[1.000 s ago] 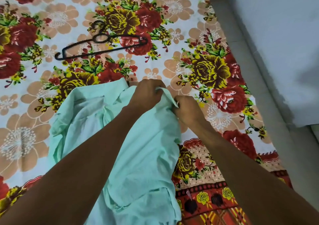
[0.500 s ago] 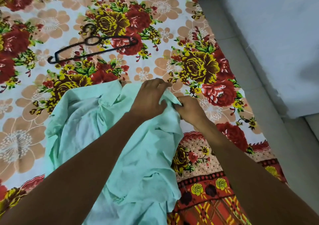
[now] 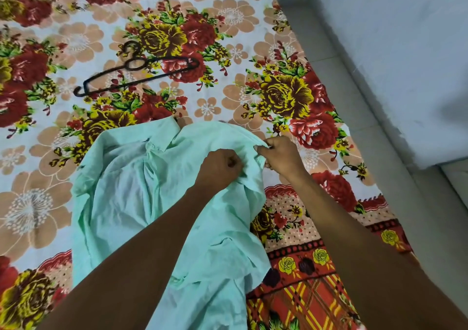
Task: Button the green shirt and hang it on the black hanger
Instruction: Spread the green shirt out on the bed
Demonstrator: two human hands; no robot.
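The green shirt (image 3: pixel 157 203) lies rumpled and open on the bed, collar end pointing away from the person, its lower part trailing back under their forearms toward the near edge. The left hand (image 3: pixel 219 169) is clenched into the cloth near the top of the right front panel, fingers curled down into a bunched fold. Just beside it, the right hand (image 3: pixel 281 156) pinches the shirt's right edge between thumb and curled fingers, lifting a small ridge of fabric. The two hands are close together but not touching. I cannot make out any button or buttonhole from here; the folds hide them.

The black hanger (image 3: pixel 136 75) lies flat on the bed well beyond the shirt, up and to the left, its hook pointing toward the far side. Nothing sits between it and the shirt but bare sheet. The left forearm crosses over the middle of the shirt and hides much of the front.

Everything rests on a floral bedsheet (image 3: pixel 253 51), white ground with big red, yellow and tan flowers, and a red patterned border along the near right edge. To the right of the bed runs a strip of grey floor (image 3: pixel 379 127), and past it rises a pale wall (image 3: pixel 405 38).
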